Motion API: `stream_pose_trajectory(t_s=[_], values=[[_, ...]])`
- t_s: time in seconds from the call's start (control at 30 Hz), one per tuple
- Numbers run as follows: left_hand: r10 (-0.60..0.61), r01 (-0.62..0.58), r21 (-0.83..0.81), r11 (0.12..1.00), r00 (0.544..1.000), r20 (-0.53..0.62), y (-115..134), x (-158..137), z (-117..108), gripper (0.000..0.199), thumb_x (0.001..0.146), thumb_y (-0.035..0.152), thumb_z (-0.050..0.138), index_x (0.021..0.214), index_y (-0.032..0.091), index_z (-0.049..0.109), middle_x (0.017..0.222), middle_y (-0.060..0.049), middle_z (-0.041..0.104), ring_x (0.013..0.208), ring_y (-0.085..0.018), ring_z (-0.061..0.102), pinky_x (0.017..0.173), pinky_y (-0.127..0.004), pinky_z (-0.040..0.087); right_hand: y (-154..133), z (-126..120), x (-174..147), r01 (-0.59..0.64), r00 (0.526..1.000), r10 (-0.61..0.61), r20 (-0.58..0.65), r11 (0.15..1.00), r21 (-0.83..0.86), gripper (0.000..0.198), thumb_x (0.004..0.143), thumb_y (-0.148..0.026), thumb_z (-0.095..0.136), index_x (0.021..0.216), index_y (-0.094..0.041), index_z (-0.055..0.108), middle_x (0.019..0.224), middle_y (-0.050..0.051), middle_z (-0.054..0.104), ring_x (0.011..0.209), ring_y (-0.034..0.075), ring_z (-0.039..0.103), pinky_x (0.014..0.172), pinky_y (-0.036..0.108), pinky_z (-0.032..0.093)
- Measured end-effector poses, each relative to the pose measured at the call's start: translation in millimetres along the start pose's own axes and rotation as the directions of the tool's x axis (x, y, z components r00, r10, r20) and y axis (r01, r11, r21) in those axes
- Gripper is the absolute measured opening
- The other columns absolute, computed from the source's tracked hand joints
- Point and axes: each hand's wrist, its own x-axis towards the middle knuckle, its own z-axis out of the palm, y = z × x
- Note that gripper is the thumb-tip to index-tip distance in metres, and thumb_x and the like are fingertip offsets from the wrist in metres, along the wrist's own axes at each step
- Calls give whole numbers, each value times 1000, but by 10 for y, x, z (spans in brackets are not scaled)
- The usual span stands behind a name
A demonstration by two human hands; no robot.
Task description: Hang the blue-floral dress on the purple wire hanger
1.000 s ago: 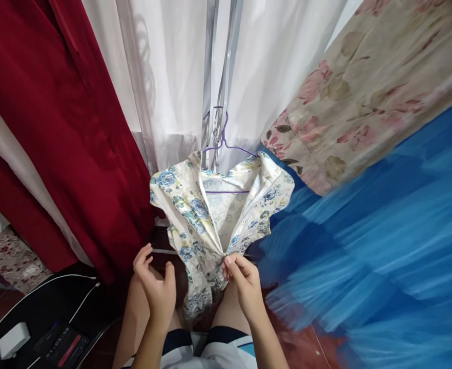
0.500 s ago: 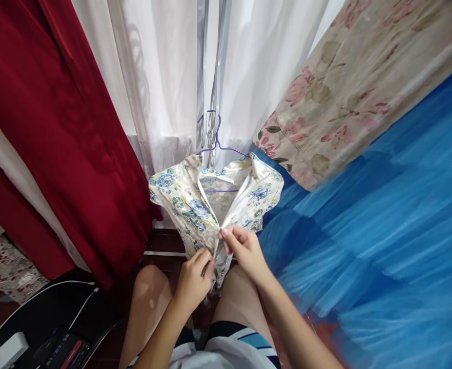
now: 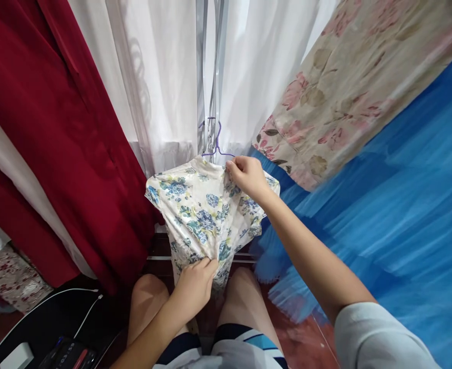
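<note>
A white dress (image 3: 206, 202) with blue, yellow and green flowers and short sleeves hangs in front of me on a purple wire hanger (image 3: 217, 146). Its lower part drops between my knees. The seam down its middle is closed from my left hand up to the neckline. My left hand (image 3: 195, 282) pinches the fabric at the waist beside that seam. At the top of the seam, near the collar, my right hand (image 3: 247, 174) is closed on the zipper pull, which its fingers hide.
White curtains (image 3: 164, 77) hang behind the dress. Red cloth (image 3: 68, 154) is on the left; a beige floral garment (image 3: 326, 97) and blue tulle (image 3: 372, 220) hang on the right. At lower left, a black surface (image 3: 95, 320) holds a white box (image 3: 16, 356), cables and a digital clock.
My right hand has moved up from mid-chest to the collar, and the V-shaped opening of the dress has closed. My left hand stays at the waist, slightly lower.
</note>
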Motion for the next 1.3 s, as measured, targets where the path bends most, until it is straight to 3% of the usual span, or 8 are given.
stream_pose_trajectory(t_s=[0.2,0.37,0.6,0.77,0.93,1.0,1.13,1.3], values=[[40,-74,-209,975,986,-164,-202,284,-304,21,95,22,51,110,25,65,105,-5,68,94,-20,64,83,-29,46,-173,-12,-233,-109,992,125,-12,905,412,30,88,-32,54,61,-19,52,53,-2,49,50,11,43,51,26,31],[13,-200,-279,939,832,-554,-170,974,-1024,43,99,30,48,142,26,48,95,-3,68,81,-15,62,79,-28,48,-244,-65,-432,-230,972,202,120,719,656,20,84,-31,60,68,-18,59,52,-4,47,45,8,41,46,23,29],[178,-326,-104,940,727,-663,-7,1579,-1293,22,98,28,51,92,16,68,86,-3,69,81,-15,63,77,-26,47,-78,170,-469,-193,980,169,102,709,679,26,83,-40,63,69,-19,54,55,-4,47,49,9,39,49,24,30],[-10,-260,-198,945,581,-814,-245,1616,-1359,24,99,32,51,96,15,66,80,-2,67,76,-13,64,74,-23,48,245,488,-664,-230,967,251,50,765,601,31,83,-41,62,64,-21,47,56,-4,44,51,10,38,50,25,28],[-344,-258,-434,863,329,-879,-1130,1654,-1507,27,94,38,55,87,14,64,75,-2,63,73,-12,61,72,-21,47,309,370,-984,-280,958,262,115,779,561,32,86,-40,60,66,-19,50,56,-5,43,51,10,37,50,24,28],[-557,-273,-628,728,298,-775,-1496,1629,-1390,29,89,43,57,82,15,61,70,0,58,67,-11,58,68,-21,45,283,301,-1080,-287,958,248,147,786,548,32,88,-40,60,66,-19,50,56,-5,44,51,10,38,51,24,28],[-722,-200,-813,547,378,-579,-1854,1476,-893,38,83,52,55,69,17,50,63,2,51,55,-9,49,59,-21,40,369,311,-1250,-346,938,277,208,753,559,33,88,-41,61,66,-19,51,55,-4,46,51,10,38,51,24,28],[-665,16,-857,515,638,-388,-1815,1279,-355,34,72,48,66,67,14,62,62,-4,62,56,-15,55,57,-25,41,786,410,-1619,-477,846,513,145,606,637,30,85,-42,63,68,-18,57,53,-5,44,50,10,36,49,24,26]])
